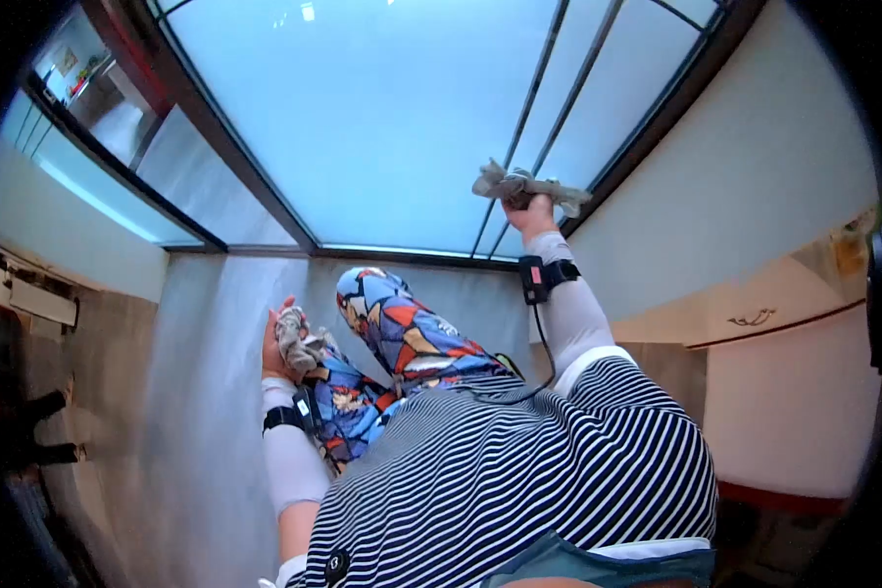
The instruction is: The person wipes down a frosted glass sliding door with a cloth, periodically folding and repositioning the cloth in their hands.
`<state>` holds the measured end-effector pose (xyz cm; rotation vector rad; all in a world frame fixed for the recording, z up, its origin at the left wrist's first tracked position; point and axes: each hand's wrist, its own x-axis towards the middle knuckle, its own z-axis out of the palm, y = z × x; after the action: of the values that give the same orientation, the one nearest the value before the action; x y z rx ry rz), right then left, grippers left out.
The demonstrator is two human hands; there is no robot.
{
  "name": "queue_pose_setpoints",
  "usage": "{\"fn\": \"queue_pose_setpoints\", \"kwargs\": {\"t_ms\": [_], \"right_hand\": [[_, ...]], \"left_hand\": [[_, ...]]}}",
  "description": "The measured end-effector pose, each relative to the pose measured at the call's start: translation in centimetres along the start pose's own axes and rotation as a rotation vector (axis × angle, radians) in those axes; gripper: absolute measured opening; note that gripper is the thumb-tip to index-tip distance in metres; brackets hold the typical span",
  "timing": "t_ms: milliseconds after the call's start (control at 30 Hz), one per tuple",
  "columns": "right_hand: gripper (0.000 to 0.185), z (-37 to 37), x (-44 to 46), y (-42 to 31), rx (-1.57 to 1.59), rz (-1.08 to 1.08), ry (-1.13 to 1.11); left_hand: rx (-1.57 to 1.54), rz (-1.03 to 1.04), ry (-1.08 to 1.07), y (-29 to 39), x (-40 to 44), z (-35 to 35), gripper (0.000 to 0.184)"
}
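A grey cloth [530, 186] is bunched in my right hand [532, 215], which is raised against the lower right part of a frosted glass panel [363, 118], over its dark vertical bars. My left hand [276, 345] is low on the left, beside my patterned trouser leg, closed around a second crumpled grey cloth [298, 339]. Both forearms wear pale sleeves and black straps with small devices.
The panel's dark frame [412, 256] meets the grey floor [206, 392]. At the upper left, an opening shows another room [108, 108]. A pale cabinet with a handle [752, 318] stands on the right. Dark objects [44, 426] are at the far left.
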<state>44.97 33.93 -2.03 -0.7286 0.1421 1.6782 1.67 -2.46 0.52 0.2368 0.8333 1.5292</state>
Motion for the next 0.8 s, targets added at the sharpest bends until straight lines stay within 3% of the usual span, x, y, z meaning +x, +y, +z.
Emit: {"fn": "queue_pose_setpoints", "kwargs": {"t_ms": [67,133,200,333,400,500,567,667,733,800], "right_hand": [[0.047,2.0,-4.5,0.4,-0.06,0.017,-0.049],[0.046,-0.3,-1.9,0.5,-0.007,0.222,-0.424],[0.045,2.1,-7.1,1.4,-0.293,0.193,-0.526],[0.041,0.0,-5.6,1.4,-0.365,0.235,-0.761],[0.032,-2.3,-3.8,1.5,-0.357,0.182,-0.676],[0.021,-8.3,1.6,1.7,-0.106,0.193,-0.313],[0.019,-11.1,4.3,2.1,-0.13,0.059,-0.04],[0.025,-15.7,9.3,2.0,-0.073,-0.1,0.148],[0.037,-15.9,4.9,-0.1,-1.777,-0.7,-0.076],[0.052,-14.7,6.5,-0.4,-1.787,-0.632,0.165]], "left_hand": [[0.044,0.036,0.006,-0.1,0.1,0.1,0.055],[0.044,0.048,0.01,0.2,0.0,1.0,0.055],[0.038,0.039,0.053,0.4,-0.3,1.8,0.053],[0.053,0.036,0.068,0.8,-0.5,1.9,0.055],[0.041,0.025,0.064,1.0,-0.3,1.6,0.056],[0.017,0.055,0.05,1.5,0.2,1.0,0.058],[0.016,0.063,0.04,1.9,0.9,0.5,0.058],[-0.01,0.059,0.011,2.3,1.2,-0.4,0.057],[-0.019,0.058,0.016,2.4,0.5,0.2,0.057],[-0.018,0.047,0.026,2.5,0.5,-0.3,0.058]]}}
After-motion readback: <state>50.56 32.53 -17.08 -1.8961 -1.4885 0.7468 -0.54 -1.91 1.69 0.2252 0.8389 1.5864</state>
